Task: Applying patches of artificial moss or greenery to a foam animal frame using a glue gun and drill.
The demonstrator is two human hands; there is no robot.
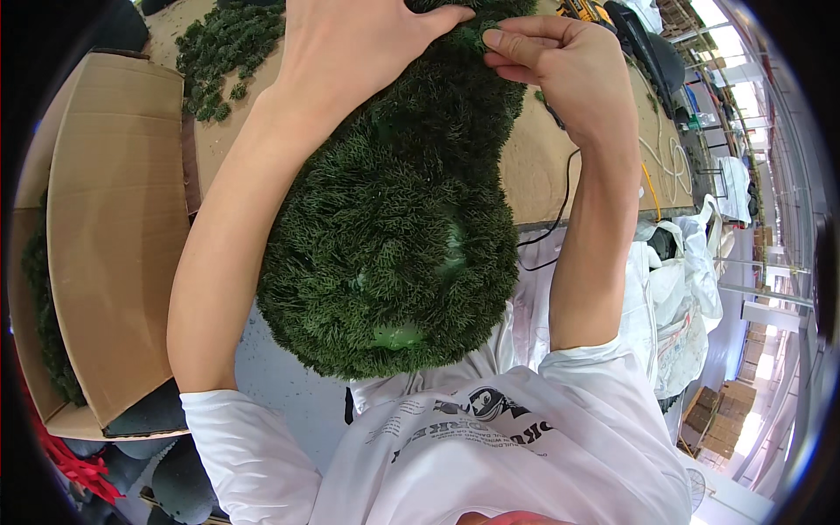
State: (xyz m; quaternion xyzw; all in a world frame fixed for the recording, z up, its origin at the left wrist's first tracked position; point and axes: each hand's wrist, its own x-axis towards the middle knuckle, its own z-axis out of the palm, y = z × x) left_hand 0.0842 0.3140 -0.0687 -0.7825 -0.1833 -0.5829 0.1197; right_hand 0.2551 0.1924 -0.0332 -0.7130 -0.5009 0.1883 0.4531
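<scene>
A large rounded form covered in dark green artificial foliage [385, 236] stretches from my lap up to the top edge of the view. Pale green patches of its base [400, 336] show through near the lower end. My left hand [354, 39] lies over its upper left side, thumb stretched out across the greenery; the other fingers are hidden past the top edge. On the upper right, my right hand [560, 74] is closed in a pinch, thumb against fingertips, on a small green sprig [477, 39] at the foliage's surface.
Loose green sprigs [229, 52] lie piled on the brown tabletop [542, 175] at the far left. An open cardboard box [118, 236] with more greenery stands at my left. A black cable [570, 188] hangs over the table edge on the right, near white sacks [687, 324].
</scene>
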